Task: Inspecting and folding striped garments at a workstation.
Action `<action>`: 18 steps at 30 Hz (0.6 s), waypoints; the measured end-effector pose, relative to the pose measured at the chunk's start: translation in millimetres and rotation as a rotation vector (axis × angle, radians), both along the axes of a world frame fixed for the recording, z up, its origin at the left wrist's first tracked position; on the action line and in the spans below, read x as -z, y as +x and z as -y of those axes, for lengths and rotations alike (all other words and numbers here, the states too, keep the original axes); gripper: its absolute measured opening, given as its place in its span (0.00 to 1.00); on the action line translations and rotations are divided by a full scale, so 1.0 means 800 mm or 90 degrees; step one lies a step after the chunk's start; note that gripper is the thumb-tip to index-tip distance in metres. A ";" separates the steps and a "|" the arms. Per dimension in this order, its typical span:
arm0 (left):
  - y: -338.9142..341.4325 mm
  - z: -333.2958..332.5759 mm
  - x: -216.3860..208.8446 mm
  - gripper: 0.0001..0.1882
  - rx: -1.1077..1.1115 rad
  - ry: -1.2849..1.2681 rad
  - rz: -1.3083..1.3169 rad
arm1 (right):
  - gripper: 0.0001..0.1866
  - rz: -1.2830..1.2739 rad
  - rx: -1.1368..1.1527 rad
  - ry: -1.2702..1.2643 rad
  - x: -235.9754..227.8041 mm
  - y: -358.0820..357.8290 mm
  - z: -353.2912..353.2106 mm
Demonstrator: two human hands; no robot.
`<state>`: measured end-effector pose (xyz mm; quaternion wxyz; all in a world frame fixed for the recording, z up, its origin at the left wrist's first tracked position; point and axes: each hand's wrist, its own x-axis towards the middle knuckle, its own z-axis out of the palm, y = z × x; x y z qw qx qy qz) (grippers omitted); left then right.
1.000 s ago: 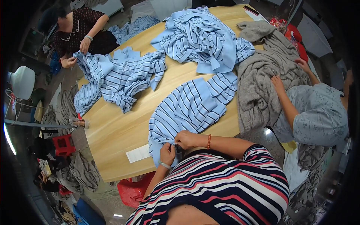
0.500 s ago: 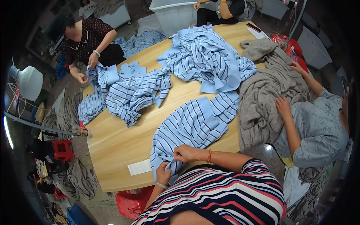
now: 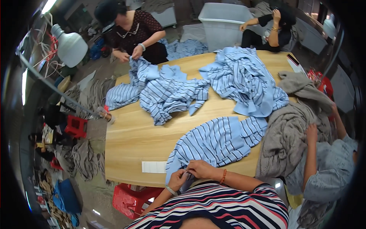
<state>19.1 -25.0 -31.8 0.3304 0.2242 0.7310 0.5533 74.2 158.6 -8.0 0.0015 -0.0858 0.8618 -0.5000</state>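
No lettering, number or sign can be read anywhere. A white paper strip (image 3: pixel 154 167) lies at the near left of the wooden table (image 3: pixel 129 152), any print on it too small to make out. The same holds for the white paper (image 3: pixel 297 68) at the table's far right corner

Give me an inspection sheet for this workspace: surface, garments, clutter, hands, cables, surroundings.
Surface: light wooden table, partly covered with fabric.
Garments: blue striped garment in front; left pile and right pile, both striped, beyond; grey knit at right.
Clutter: white paper strip left of the garment.
Hands: left hand and right hand together, gripping the garment's near edge.
Cables: tangled cables beside white lamp.
Surroundings: red stool by near edge, grey bin beyond.
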 end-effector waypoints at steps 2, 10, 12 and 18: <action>0.004 0.003 0.000 0.09 0.028 -0.021 -0.045 | 0.06 0.020 0.013 0.001 -0.003 0.000 0.001; 0.023 0.013 0.036 0.11 -0.067 -0.031 -0.005 | 0.08 0.061 -0.030 0.063 0.006 0.010 0.007; 0.022 0.013 0.036 0.11 -0.059 -0.034 -0.013 | 0.08 0.065 -0.017 0.070 0.006 0.014 0.009; 0.016 0.012 0.028 0.10 -0.061 -0.052 -0.037 | 0.06 -0.006 0.036 0.030 0.007 0.017 0.019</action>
